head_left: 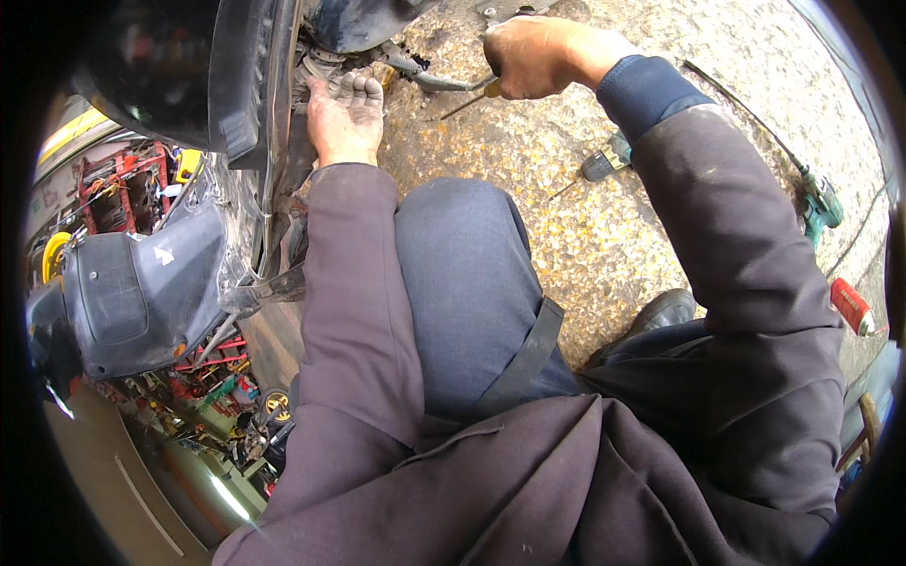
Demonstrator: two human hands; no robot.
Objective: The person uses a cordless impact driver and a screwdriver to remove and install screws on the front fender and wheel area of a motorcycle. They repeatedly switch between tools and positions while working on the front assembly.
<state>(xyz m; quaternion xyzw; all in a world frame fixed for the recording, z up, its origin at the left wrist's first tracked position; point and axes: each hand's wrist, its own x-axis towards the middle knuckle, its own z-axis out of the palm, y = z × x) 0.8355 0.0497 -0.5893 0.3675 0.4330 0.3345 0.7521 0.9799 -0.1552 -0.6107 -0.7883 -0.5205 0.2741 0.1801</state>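
My left hand (347, 118) is palm up beside the underside of a dark scooter (156, 283). Its palm is bare, the thumb stands apart, and the grimy fingers bend slightly near dirty metal parts. My right hand (533, 58) is closed around a screwdriver (464, 106) with an amber handle; its thin shaft points down and left over the ground. A grey metal lever (439, 83) runs from the scooter's underside toward my right hand. The far end of that lever is hidden by the fingers, so I cannot tell whether they touch it.
On the speckled ground at right lie a cordless drill (604, 160) with a bit and a green power tool (821, 203) with a long dark rod. A red can (852, 307) lies farther right. Tool-filled red racks (123, 193) stand at left beyond the scooter.
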